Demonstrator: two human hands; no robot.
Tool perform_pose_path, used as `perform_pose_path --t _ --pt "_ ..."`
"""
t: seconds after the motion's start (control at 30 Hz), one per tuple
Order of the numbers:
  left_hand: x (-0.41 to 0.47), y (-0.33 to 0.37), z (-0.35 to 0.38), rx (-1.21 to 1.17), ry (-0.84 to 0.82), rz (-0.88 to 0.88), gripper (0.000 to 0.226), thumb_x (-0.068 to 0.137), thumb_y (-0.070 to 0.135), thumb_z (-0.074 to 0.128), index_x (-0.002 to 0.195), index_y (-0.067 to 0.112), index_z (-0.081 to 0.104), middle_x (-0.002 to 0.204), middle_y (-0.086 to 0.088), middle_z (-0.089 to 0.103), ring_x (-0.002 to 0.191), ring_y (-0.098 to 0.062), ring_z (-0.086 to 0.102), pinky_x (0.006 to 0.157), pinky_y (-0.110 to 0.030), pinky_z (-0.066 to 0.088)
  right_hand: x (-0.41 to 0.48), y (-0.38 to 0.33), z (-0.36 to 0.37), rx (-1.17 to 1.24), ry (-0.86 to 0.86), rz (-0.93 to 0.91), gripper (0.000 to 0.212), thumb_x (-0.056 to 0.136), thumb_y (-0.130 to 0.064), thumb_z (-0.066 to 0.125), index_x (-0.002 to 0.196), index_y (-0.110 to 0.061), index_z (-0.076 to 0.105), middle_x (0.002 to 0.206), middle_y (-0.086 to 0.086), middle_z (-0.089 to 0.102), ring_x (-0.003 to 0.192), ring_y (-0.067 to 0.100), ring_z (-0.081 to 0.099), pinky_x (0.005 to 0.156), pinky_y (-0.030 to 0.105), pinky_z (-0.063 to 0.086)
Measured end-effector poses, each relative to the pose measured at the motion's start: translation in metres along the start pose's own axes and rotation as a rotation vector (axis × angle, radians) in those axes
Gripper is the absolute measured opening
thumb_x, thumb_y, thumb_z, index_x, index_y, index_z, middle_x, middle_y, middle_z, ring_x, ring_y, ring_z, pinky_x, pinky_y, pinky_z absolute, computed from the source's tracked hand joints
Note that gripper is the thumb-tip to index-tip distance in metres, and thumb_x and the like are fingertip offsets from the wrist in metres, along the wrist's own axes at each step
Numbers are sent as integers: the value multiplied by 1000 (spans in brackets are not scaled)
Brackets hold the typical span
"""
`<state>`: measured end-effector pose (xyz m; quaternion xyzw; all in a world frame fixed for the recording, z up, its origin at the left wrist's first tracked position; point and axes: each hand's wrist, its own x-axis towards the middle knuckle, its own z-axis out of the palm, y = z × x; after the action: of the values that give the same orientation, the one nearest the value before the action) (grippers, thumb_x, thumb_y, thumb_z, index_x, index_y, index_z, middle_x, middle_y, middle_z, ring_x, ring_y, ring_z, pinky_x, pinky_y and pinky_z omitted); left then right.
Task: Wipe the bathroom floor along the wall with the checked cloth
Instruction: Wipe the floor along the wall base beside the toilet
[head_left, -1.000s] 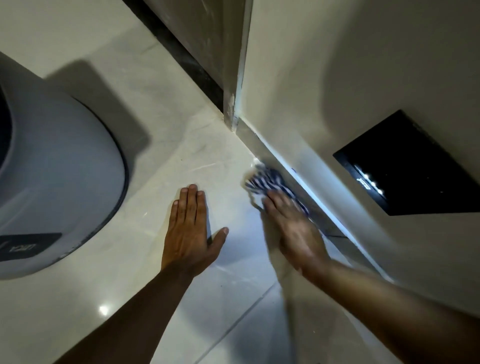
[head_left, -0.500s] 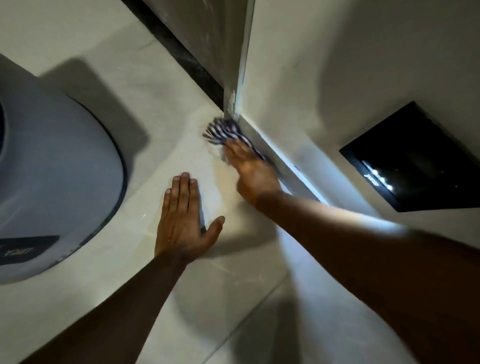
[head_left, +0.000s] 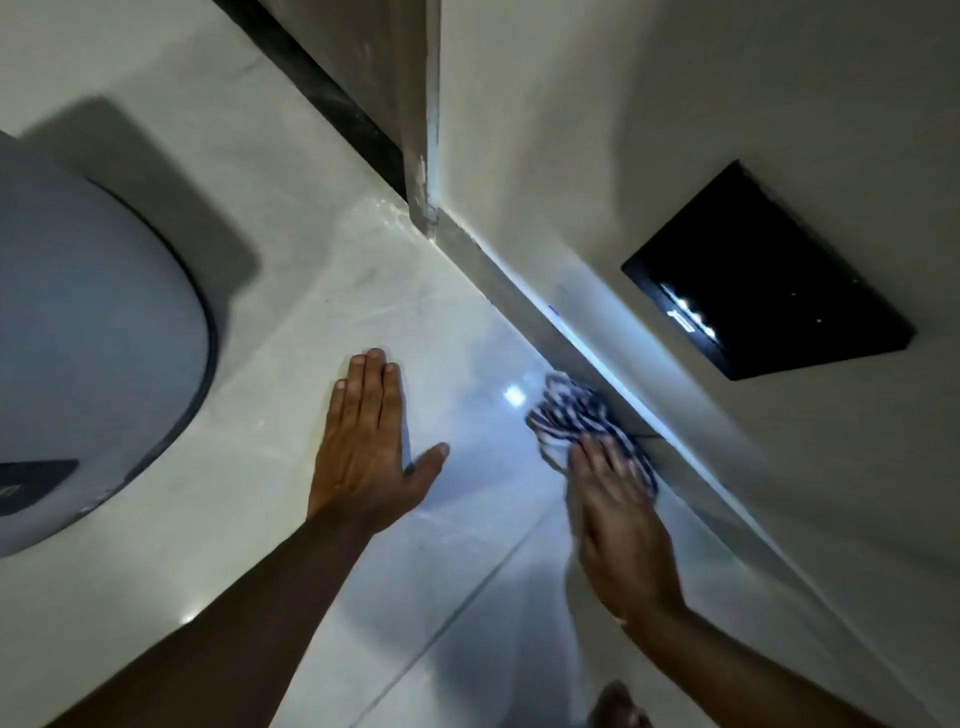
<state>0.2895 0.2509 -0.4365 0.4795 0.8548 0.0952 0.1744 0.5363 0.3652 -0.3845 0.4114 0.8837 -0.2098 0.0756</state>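
The blue-and-white checked cloth (head_left: 574, 415) lies bunched on the pale tiled floor (head_left: 291, 291), tight against the grey skirting (head_left: 524, 306) at the foot of the wall. My right hand (head_left: 618, 514) presses flat on the cloth's near part, fingers pointing along the wall; the hand is motion-blurred. My left hand (head_left: 366, 447) rests flat on the floor to the left of the cloth, fingers together and thumb spread, holding nothing.
A large rounded white appliance with a dark rim (head_left: 93, 332) fills the left side. A black glossy panel (head_left: 769, 275) is set in the wall on the right. A door-frame corner (head_left: 426, 171) and a dark threshold strip (head_left: 311, 78) lie ahead.
My right hand pushed the cloth forward to the door-frame corner half a second ago, and has now drawn it back along the skirting toward me. The left hand stayed planted.
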Motion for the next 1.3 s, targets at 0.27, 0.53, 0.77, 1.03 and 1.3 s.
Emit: perform_pose_path --t 0.27,0.53,0.77,1.03,1.3 --pt "-21 35 23 56 -17 18 101 86 71 38 156 4 7 167 -16 3 155 -29 -3 126 -46 8 -8 43 -10 -231 -102 -237 56 95 -24 35 149 -10 28 158 12 21 148 29 16 121 41 12" --pt "-20 36 28 101 -2 -9 105 84 75 33 156 4 6 167 -18 5 155 -31 1 126 -47 10 89 -15 17 -240 34 -309 59 97 -27 34 151 -9 17 162 10 16 150 23 6 122 42 10" --pt "-18 23 14 77 -37 25 107 83 78 34 156 6 4 168 -15 3 155 -29 -3 126 -48 10 -15 64 4 -291 -106 -201 64 96 -28 29 153 -13 4 163 8 6 150 22 2 119 46 19" --pt "-18 23 21 102 -9 24 107 83 78 34 156 5 5 168 -16 4 155 -29 -3 126 -47 9 25 26 16 -257 -27 -222 59 98 -27 29 152 -12 11 163 8 10 150 22 2 122 44 12" --pt "-13 18 18 93 -9 1 111 80 83 30 156 6 4 168 -15 4 155 -28 -2 126 -44 7 93 -22 3 -205 -15 -299 62 93 -18 33 152 -12 15 162 7 13 150 20 5 123 38 6"
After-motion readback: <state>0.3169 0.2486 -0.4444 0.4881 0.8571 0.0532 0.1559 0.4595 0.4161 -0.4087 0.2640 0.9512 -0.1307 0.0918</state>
